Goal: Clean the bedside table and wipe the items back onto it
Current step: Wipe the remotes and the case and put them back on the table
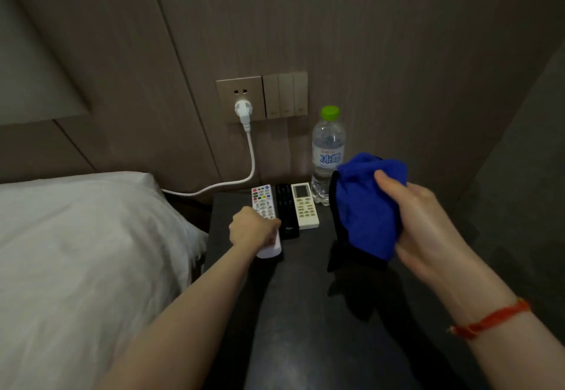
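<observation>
Head view, the only one: the left hand is closed over the near end of the white remote, which lies far-left on the bedside table. It looks to be either setting it down or picking it up; can't tell which from here, as the knuckles hide the grip. The right hand is clenched round a bunched blue cloth, held just above the tabletop, its dark edge hanging toward the surface.

Step in hand, I'd judge: handling the remotes one by one w/ the cloth ready. The next move probably calls for bringing cloth and remote together, or squaring the white one up w/ its neighbours (its near end sticks out closer than theirs).

Beside it, touching or nearly so, are a black remote and a cream AC remote, in a neat row. A water bottle w/ green cap stands far-right, partly behind the cloth; a careless swing there could tip it. A white plug and cable run from the wall socket down behind the table. The bed crowds the left edge.
</observation>
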